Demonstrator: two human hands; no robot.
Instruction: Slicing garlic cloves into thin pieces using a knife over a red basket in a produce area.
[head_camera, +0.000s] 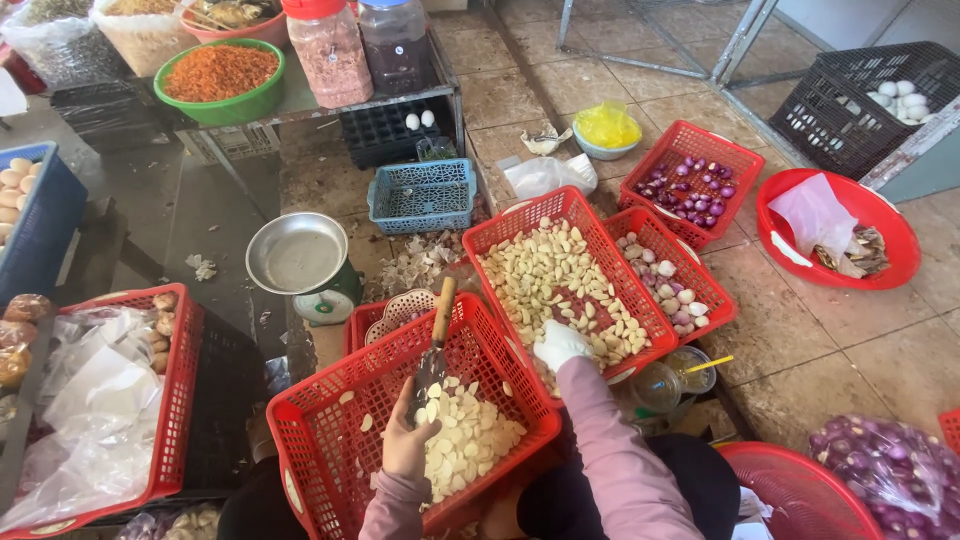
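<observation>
From the head camera, the left hand (408, 440) rests in the near red basket (330, 440), fingers curled at the foot of a knife (434, 355) whose wooden handle points away; I cannot tell how firmly they grip it. The blade lies against the heap of peeled garlic (465, 435) in that basket. The right hand (560, 343), in a white glove, reaches into the far basket (520, 225) of cloves, fingers bent down onto them; whether it pinches one I cannot tell.

The risk I see: the blade sits close to the bare left hand, so a slip on the slick cloves could nick it. The near basket also looks propped at a tilt, and a push could spill slices onto the floor.

Around them it is crowded. A scale (298, 256) stands just left, a blue basket (422, 195) behind it, and baskets of shallots (690, 185) and half-peeled bulbs (668, 285) to the right. A plastic cup (657, 385) sits right by the right elbow, easy to knock. A red bowl (885, 225) of skins lies well apart.
</observation>
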